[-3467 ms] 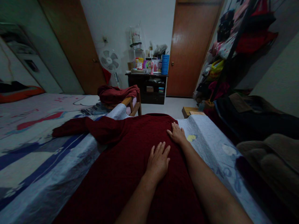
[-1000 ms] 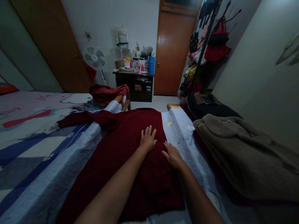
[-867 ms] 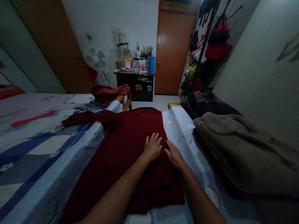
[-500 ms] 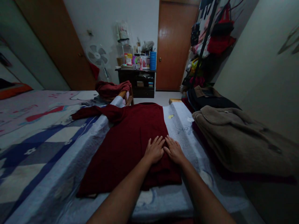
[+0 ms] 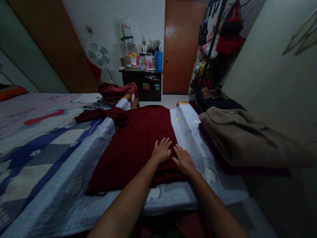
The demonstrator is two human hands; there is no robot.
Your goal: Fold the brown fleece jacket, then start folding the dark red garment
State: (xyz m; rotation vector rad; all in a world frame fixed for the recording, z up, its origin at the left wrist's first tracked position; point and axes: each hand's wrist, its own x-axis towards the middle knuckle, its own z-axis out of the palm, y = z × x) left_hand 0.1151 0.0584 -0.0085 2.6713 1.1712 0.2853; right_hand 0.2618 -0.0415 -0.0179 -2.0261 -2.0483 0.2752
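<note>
A dark red long-sleeved top (image 5: 128,148) lies spread over a pale blue patterned cloth (image 5: 81,188). One sleeve stretches out to the left; on the right side the garment is folded inward, with no sleeve showing there. My left hand (image 5: 161,150) rests flat on the folded part, palm down and fingers spread. Just to its right, my right hand (image 5: 184,160) lies flat over the folded right edge, fingers extended. A small gap separates the two hands. Neither hand grips the fabric.
Folded clothes are piled at the right, a brown coat (image 5: 242,135) on top and a dark jacket (image 5: 220,99) behind. A reddish garment (image 5: 117,91) sits at the far left corner. The bed (image 5: 37,145) adjoins on the left. A fan (image 5: 99,54) and door (image 5: 178,49) stand behind.
My hands have drawn slightly apart, the left one sliding a little away from the right across the folded fabric. The whole view has shifted slightly. The top remains laid out as before.
</note>
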